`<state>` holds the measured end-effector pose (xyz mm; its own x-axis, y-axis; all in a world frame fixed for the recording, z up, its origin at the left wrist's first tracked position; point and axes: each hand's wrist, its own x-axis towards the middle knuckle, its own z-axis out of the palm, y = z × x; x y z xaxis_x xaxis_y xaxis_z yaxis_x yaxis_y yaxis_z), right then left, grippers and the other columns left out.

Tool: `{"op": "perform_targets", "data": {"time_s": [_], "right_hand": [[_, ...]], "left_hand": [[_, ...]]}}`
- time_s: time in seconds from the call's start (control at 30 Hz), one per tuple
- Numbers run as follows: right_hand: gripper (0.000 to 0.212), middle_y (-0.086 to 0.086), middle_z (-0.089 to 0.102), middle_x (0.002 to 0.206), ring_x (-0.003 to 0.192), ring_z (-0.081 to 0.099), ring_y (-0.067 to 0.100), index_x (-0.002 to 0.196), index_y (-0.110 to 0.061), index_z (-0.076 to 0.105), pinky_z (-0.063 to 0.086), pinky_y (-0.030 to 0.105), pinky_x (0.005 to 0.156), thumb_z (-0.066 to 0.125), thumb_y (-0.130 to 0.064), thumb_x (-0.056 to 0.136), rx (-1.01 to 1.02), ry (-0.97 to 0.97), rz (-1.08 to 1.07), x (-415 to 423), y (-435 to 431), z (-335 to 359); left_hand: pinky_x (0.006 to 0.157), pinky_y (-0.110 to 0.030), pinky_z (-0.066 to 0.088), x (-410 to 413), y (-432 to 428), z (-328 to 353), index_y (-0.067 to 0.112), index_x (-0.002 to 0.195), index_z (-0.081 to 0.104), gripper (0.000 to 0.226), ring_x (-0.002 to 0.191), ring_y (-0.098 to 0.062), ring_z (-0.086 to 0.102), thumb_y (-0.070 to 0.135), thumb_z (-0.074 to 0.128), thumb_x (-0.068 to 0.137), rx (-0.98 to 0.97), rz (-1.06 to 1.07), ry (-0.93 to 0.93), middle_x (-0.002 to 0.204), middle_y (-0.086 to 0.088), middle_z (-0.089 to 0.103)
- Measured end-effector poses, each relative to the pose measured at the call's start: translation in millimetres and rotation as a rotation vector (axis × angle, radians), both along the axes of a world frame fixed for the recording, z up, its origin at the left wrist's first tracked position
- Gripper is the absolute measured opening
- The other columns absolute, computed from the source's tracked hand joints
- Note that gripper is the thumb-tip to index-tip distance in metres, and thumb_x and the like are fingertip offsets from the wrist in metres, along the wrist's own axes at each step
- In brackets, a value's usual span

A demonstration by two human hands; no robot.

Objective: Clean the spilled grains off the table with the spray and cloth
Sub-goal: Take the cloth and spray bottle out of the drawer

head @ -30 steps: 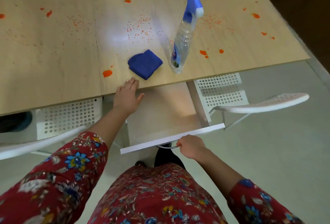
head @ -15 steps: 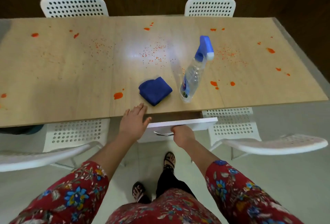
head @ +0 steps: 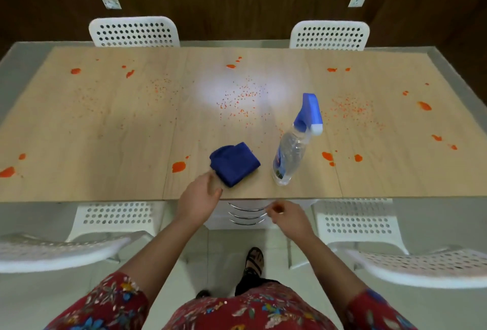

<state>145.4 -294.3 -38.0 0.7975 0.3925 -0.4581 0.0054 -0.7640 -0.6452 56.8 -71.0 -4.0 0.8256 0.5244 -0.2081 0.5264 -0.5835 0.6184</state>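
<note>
**Step in hand:** taking up the tools. Wiping is judged not yet begun.

**Spill:** Orange grains (head: 239,100) lie in scattered patches across the far half of the surface (head: 105,132). Larger orange blobs sit toward its edges and near side.

**Tools:** The blue cloth (head: 234,163) lies folded close to the near edge, at centre. The spray bottle (head: 292,150) stands just right of it, apart from it.

**Hands:** The left hand (head: 199,199) is at the near edge, fingers released and extended to the cloth's near-left corner; contact cannot be confirmed. The right hand (head: 288,215) is below the edge, in front of the drawer handles (head: 246,215) of a white unit. It is blurred, with fingers loosely curled and nothing visible in them.

**Next move, as judged:** the left hand takes the cloth, and the right hand rises over the edge to the bottle's neck, with the trigger aimed at a grain patch.

**Markings:** there is a blue label on the bottle's lower body, its writing too small to read. No other writing is seen.
</note>
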Motion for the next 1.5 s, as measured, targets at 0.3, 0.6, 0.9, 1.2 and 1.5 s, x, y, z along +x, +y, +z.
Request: {"op": "perform_targets", "data": {"time_s": [0.3, 0.6, 0.9, 1.2, 1.5], "right_hand": [[0.076, -0.009, 0.057, 0.122, 0.106, 0.058, 0.013, 0.132, -0.025, 0.042, 0.049, 0.035, 0.084, 0.079, -0.050, 0.071, 0.287, -0.246, -0.255, 48.8, 25.5, 52.4], [0.037, -0.010, 0.066, 0.081, 0.077, 0.063, 0.012, 0.102, -0.017, 0.064, 0.048, 0.025, 0.064, 0.080, -0.039, 0.076, 0.386, -0.177, -0.157, 44.5, 79.2, 74.1], [0.042, -0.003, 0.071, 0.102, 0.094, 0.068, 0.017, 0.105, -0.028, 0.063, 0.056, 0.043, 0.085, 0.085, -0.031, 0.070, 0.518, 0.109, 0.181, -28.7, 271.4, 65.3], [0.049, 0.004, 0.067, 0.107, 0.100, 0.064, 0.025, 0.120, -0.012, 0.060, 0.052, 0.040, 0.089, 0.081, -0.020, 0.076, 0.527, 0.093, 0.305, -82.6, 450.8, 79.4], [0.050, 0.001, 0.067, 0.110, 0.104, 0.064, 0.025, 0.126, -0.020, 0.057, 0.046, 0.025, 0.080, 0.078, -0.022, 0.080, 0.473, 0.094, 0.477, -105.4, 530.3, 57.8]], "left_hand": [[0.078, -0.032, 0.049, 80.6, 4.2, 6.2, 0.012, 0.113, 0.060, 0.047, 0.101, -0.026, 0.063, 0.037, 0.075, 0.076, -0.245, 0.302, 0.207, 0.111, -0.006, 0.067], [0.073, -0.036, 0.047, 18.8, 38.6, 46.0, 0.012, 0.095, 0.059, 0.019, 0.082, -0.022, 0.061, 0.016, 0.068, 0.078, -0.375, 0.494, -0.091, 0.088, -0.004, 0.065], [0.074, -0.045, 0.051, -136.3, 151.7, 62.6, 0.013, 0.101, 0.055, 0.023, 0.086, -0.026, 0.064, 0.014, 0.065, 0.080, -0.316, 1.072, -0.415, 0.090, -0.002, 0.064], [0.066, -0.027, 0.045, -193.8, 210.3, 62.9, 0.016, 0.109, 0.052, 0.026, 0.081, -0.010, 0.060, 0.011, 0.062, 0.085, -0.285, 1.240, -0.536, 0.090, 0.008, 0.061], [0.064, -0.028, 0.046, -197.3, 259.6, 65.6, 0.016, 0.107, 0.053, 0.026, 0.082, -0.013, 0.062, 0.014, 0.064, 0.085, -0.294, 1.221, -0.565, 0.094, 0.004, 0.063]]}}
